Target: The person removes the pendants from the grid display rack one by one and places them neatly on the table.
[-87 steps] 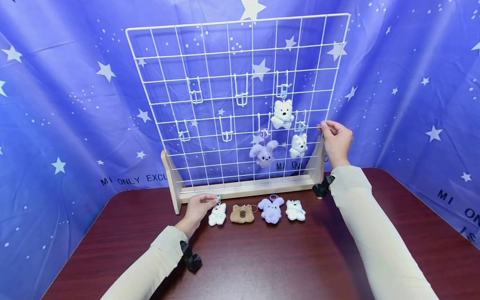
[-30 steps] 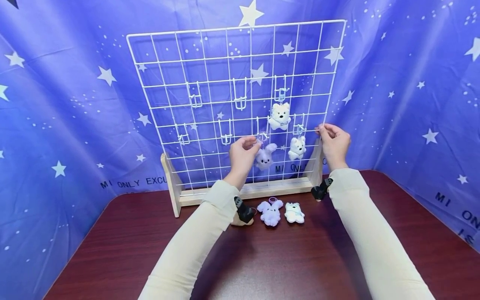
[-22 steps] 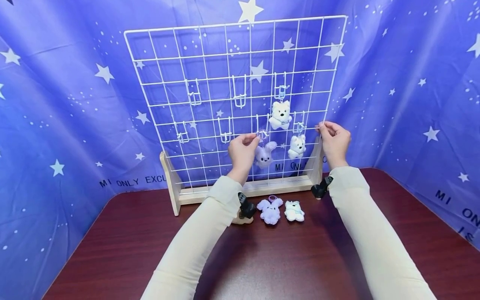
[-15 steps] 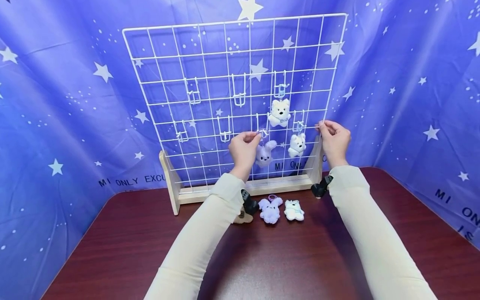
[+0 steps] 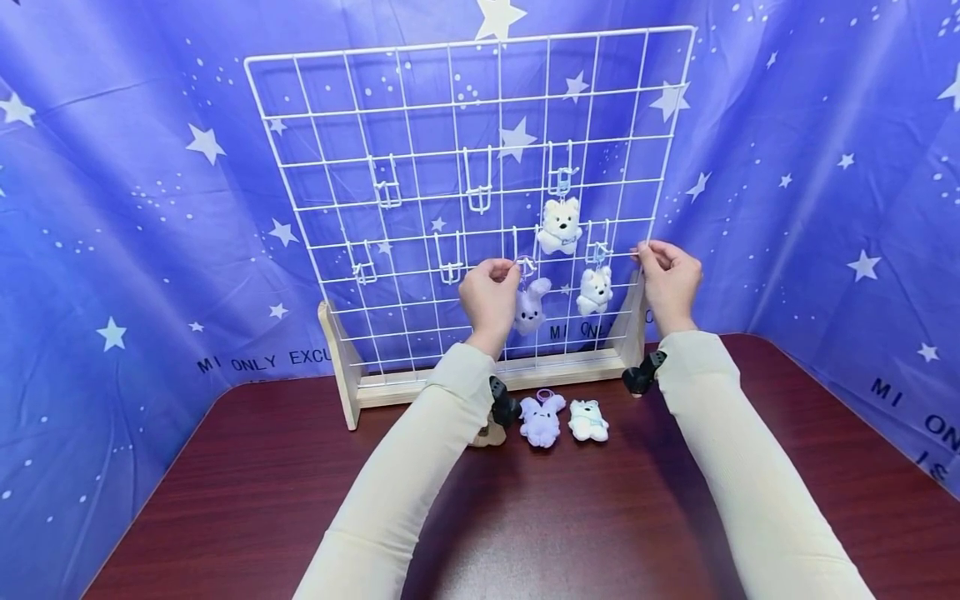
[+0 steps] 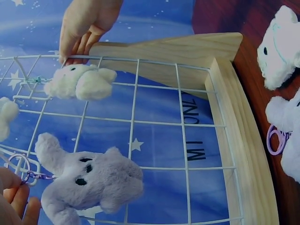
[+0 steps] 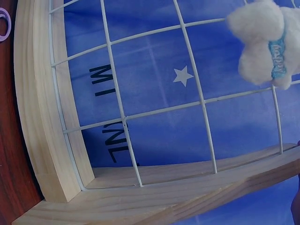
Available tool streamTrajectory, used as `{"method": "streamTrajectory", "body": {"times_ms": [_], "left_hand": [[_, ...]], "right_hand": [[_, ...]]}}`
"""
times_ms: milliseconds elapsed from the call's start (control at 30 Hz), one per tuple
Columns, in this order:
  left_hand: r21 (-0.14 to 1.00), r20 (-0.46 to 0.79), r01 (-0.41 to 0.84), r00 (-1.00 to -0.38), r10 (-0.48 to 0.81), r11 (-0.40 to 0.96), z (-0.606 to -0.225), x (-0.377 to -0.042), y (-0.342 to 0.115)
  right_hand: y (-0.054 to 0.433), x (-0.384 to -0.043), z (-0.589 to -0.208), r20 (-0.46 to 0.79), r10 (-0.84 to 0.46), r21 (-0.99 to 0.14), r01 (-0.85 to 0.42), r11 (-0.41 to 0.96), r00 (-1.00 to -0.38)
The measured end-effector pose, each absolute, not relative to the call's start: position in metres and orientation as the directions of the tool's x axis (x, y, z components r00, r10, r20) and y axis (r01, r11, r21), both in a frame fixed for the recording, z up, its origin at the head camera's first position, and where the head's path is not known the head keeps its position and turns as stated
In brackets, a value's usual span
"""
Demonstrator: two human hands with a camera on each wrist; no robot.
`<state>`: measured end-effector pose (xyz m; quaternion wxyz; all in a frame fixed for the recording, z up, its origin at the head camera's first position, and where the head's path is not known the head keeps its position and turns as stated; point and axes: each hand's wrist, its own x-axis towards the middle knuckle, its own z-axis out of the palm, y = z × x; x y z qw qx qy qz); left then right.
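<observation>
My left hand (image 5: 489, 304) is at the purple bunny keychain (image 5: 528, 310) that hangs on the white wire grid rack (image 5: 472, 50). In the left wrist view its thumb and fingers pinch the keychain's purple ring (image 6: 18, 168) at the hook. The hand hides one of the bunny's ears in the head view. My right hand (image 5: 672, 279) pinches the rack's right side wire, just above the wooden foot. Between the hands hangs a white bear keychain (image 5: 595, 292), with another white bear keychain (image 5: 560, 225) on a hook higher up.
On the table in front of the rack lie a second purple bunny keychain (image 5: 542, 421), a white bear keychain (image 5: 588, 421) and a brown keychain (image 5: 487, 433), partly covered by my left wrist camera. Bare wire hooks (image 5: 388, 193) sit on the rack's left half.
My left hand has let go of a white bear keychain on the table, whose spot my sleeve now covers, and has risen to the hanging bunny's ring. My right hand stays at the rack.
</observation>
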<state>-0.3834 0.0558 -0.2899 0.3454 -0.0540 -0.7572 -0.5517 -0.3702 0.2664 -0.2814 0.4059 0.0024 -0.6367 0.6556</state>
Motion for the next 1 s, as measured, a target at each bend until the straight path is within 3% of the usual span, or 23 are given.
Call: {"method": "streamTrajectory", "body": {"times_ms": [467,1000], "left_hand": [[0.840,0.540,0.512,-0.817,-0.203,0.176,-0.296,-0.383,0.042],[0.892,0.452,0.444,-0.873,-0.182,0.084,-0.288,-0.369,0.034]], "right_hand": [[0.267,-0.372,-0.283,0.531,0.531,-0.831,-0.527,0.176,-0.660],[0.270,-0.375,-0.286,0.528,0.535,-0.835,-0.520,0.182,-0.660]]}}
